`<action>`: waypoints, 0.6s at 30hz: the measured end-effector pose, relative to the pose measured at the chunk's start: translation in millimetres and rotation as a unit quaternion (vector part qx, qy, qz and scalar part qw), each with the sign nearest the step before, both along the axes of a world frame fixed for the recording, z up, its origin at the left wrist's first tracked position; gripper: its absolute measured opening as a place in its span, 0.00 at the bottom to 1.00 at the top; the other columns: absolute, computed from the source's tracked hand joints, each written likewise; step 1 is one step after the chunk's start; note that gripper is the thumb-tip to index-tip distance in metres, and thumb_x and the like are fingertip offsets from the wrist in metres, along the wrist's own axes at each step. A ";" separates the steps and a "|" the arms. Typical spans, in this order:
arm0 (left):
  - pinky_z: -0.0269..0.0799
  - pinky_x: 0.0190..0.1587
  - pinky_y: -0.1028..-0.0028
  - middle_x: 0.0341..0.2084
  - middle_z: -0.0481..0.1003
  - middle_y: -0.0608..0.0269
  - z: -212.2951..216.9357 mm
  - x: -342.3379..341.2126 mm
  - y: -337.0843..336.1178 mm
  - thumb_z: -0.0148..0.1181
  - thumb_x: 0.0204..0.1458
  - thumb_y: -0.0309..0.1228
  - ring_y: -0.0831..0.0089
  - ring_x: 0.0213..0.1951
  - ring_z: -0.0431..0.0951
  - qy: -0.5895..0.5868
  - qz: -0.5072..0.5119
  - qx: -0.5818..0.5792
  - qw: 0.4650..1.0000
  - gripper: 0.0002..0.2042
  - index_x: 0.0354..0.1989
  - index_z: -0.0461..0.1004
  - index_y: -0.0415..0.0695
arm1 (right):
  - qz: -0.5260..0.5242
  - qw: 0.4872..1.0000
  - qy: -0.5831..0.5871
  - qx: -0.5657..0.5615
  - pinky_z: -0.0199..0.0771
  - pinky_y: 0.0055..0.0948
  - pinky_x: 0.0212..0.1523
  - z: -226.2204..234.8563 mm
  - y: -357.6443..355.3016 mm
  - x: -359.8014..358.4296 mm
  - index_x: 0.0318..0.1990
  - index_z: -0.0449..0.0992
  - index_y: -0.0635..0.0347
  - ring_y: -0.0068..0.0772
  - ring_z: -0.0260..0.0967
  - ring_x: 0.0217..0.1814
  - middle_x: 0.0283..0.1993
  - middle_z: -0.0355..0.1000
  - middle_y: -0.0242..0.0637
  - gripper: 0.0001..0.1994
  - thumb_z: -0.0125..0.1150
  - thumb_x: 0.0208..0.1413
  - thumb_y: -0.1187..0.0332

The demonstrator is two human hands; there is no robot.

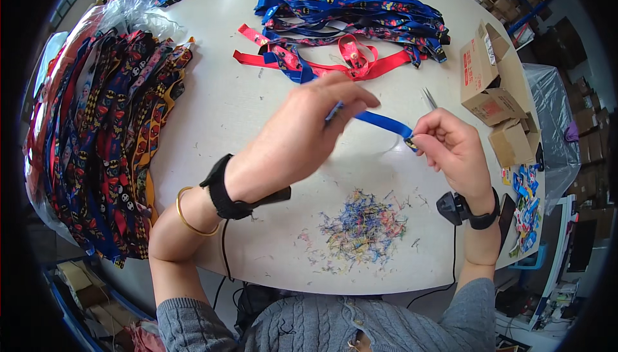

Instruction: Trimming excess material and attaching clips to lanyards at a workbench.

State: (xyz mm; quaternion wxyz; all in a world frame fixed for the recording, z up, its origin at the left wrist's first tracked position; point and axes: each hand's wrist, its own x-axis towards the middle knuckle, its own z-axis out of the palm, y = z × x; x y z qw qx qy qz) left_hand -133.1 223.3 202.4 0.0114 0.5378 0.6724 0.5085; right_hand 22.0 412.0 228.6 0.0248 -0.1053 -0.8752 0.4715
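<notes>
A blue printed strap [386,122] is stretched between my two hands above the table. My left hand [302,127], slightly blurred, is closed around one part of it, with a bit of blue showing by the thumb. The thumb and fingers of my right hand [457,152] pinch the strap's dark patterned end. Just beyond my right hand, pointed metal blades [429,98] stick out, like those of scissors; their handles are hidden. Past my left hand lie a red strap [389,65] with a loop and a pile of blue printed straps [341,8].
Thread clippings [364,230] are heaped on the white table [270,249] near me. Many patterned straps [116,139] in clear plastic fill the left side. An opened cardboard box [486,75] and small colourful packets [528,207] sit at the right edge. Cables hang from both wristbands.
</notes>
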 end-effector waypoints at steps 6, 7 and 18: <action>0.61 0.25 0.80 0.31 0.75 0.67 -3.9 23.1 1.5 0.59 0.50 0.24 0.82 0.24 0.67 -0.185 -0.122 -0.052 0.974 0.06 0.37 0.74 0.40 | 0.005 0.973 0.019 -0.229 0.66 0.13 0.21 -7.9 -12.0 2.6 0.40 0.67 0.65 0.12 0.64 0.23 0.29 0.71 0.33 0.05 0.51 0.59 0.74; 0.61 0.25 0.80 0.31 0.75 0.67 -4.3 23.5 1.3 0.59 0.50 0.24 0.82 0.24 0.67 -0.186 -0.121 -0.053 0.974 0.06 0.37 0.74 0.40 | 0.011 0.971 0.021 -0.238 0.66 0.13 0.22 -9.1 -16.7 3.5 0.40 0.67 0.65 0.13 0.64 0.23 0.29 0.71 0.33 0.05 0.51 0.59 0.74; 0.66 0.30 0.80 0.21 0.73 0.66 -3.1 25.4 0.9 0.56 0.53 0.26 0.84 0.25 0.69 -0.288 -0.171 -0.142 0.931 0.05 0.35 0.72 0.38 | 0.010 0.978 0.046 -0.203 0.67 0.15 0.23 -9.8 -27.0 5.3 0.38 0.68 0.65 0.14 0.66 0.24 0.28 0.71 0.32 0.04 0.53 0.58 0.75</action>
